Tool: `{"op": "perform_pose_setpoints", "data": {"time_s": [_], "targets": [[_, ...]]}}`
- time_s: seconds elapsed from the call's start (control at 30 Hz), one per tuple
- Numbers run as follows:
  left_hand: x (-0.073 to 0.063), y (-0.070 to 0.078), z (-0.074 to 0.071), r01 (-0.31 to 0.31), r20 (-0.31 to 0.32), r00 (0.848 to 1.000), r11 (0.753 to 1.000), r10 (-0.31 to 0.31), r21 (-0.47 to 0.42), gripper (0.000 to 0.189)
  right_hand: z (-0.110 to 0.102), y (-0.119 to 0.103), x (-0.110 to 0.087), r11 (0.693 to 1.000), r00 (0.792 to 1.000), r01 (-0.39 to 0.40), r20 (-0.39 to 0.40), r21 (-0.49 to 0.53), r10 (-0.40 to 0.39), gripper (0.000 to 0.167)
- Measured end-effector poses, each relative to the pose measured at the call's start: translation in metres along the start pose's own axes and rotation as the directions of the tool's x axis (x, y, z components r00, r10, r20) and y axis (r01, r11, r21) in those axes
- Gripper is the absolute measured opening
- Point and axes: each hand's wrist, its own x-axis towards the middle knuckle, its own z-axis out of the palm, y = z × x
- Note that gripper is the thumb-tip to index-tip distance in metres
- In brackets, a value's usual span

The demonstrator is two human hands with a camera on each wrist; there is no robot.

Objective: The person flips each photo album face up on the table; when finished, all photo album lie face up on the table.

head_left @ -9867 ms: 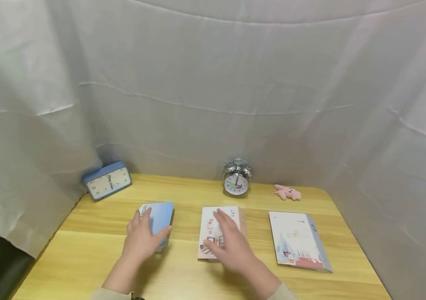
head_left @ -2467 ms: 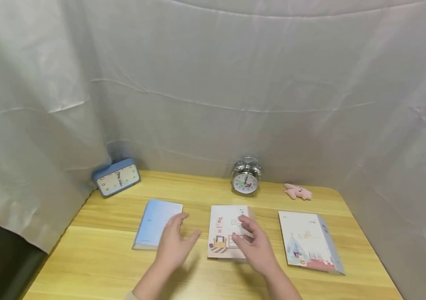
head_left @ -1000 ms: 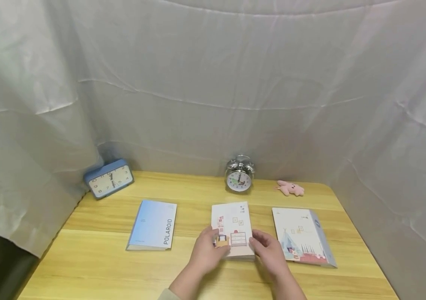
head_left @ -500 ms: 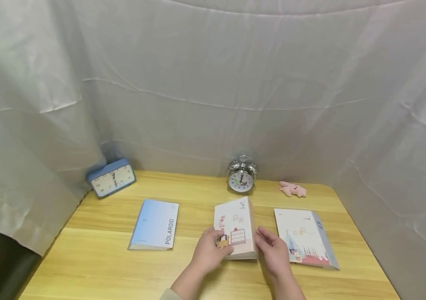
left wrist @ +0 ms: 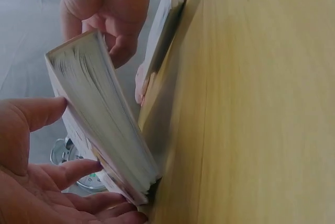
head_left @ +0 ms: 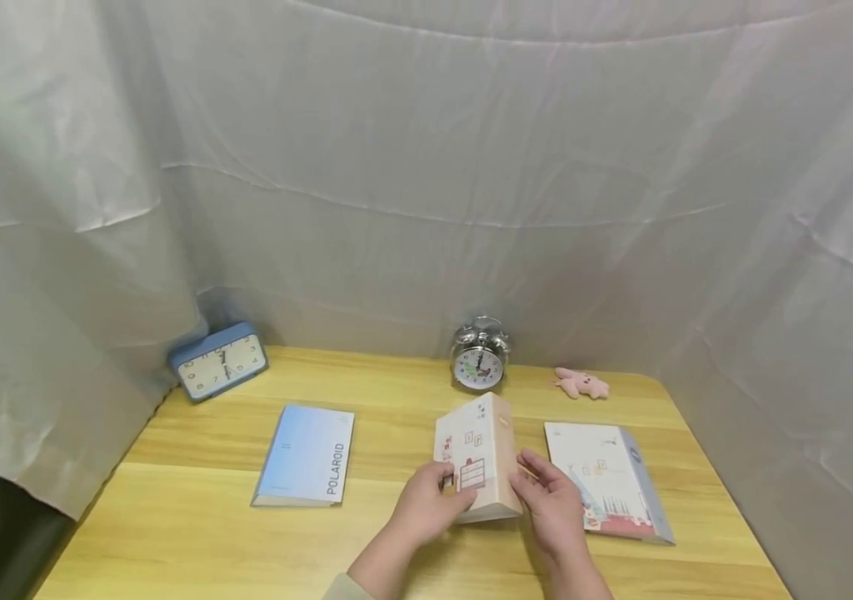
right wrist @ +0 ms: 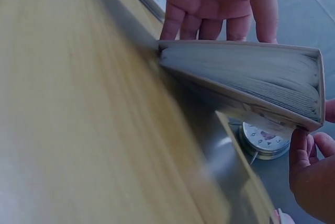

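Observation:
A thick photo album (head_left: pixel 475 450) with a white illustrated cover and pink spine tilts up on its left long edge, its spine side raised. My left hand (head_left: pixel 422 504) holds its lower left part, thumb on the cover. At the spine, my right hand (head_left: pixel 556 504) grips the raised edge with thumb and fingertips. In the left wrist view the stacked pages (left wrist: pixel 104 98) show between the covers, with the left fingers along the front cover. The right wrist view has the right hand (right wrist: pixel 316 166) pinching a spine corner.
A blue photo album (head_left: pixel 306 456) marked POLAROID lies to the left, and a white one with a grey-blue spine (head_left: pixel 606 479) to the right. Behind stand a blue clock (head_left: pixel 219 364) and a silver alarm clock (head_left: pixel 480 358). A pink plush toy (head_left: pixel 581 383) lies at the back right.
Both hands have come to the middle album, and its spine side has risen so that it tilts leftward. Earlier, the blue album was turned to its present lie and released.

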Motion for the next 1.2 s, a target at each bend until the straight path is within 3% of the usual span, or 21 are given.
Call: {"op": "perform_pose_setpoints", "data": {"time_s": [0.13, 0.4, 0.7, 0.97, 1.2], "targets": [[-0.001, 0.001, 0.002, -0.002, 0.006, 1.0, 1.0, 0.002, -0.018, 0.043, 0.001, -0.002, -0.001, 0.999, 1.0, -0.017, 0.003, 0.047, 0.017, 0.055], [-0.001, 0.013, 0.002, -0.051, -0.032, 0.998, 0.992, 0.048, -0.116, 0.046, 0.006, -0.007, -0.004, 0.982, 1.0, -0.019, 0.021, 0.188, 0.015, 0.03], [-0.002, 0.021, 0.002, -0.029, -0.038, 0.999, 0.975, 0.022, -0.218, 0.056, 0.009, -0.013, -0.006, 0.981, 1.0, 0.014, 0.024, 0.192, -0.019, 0.033], [-0.001, 0.022, -0.002, -0.046, -0.015, 0.999, 0.967, 0.043, -0.252, 0.06, 0.011, -0.014, -0.009, 0.977, 0.985, 0.027, 0.161, 0.211, -0.062, 0.033], [-0.002, 0.022, -0.009, -0.024, 0.016, 0.999, 0.96, 0.03, -0.278, 0.053, 0.01, -0.003, -0.01, 0.979, 0.942, 0.056, 0.314, 0.198, -0.117, 0.042]]}}
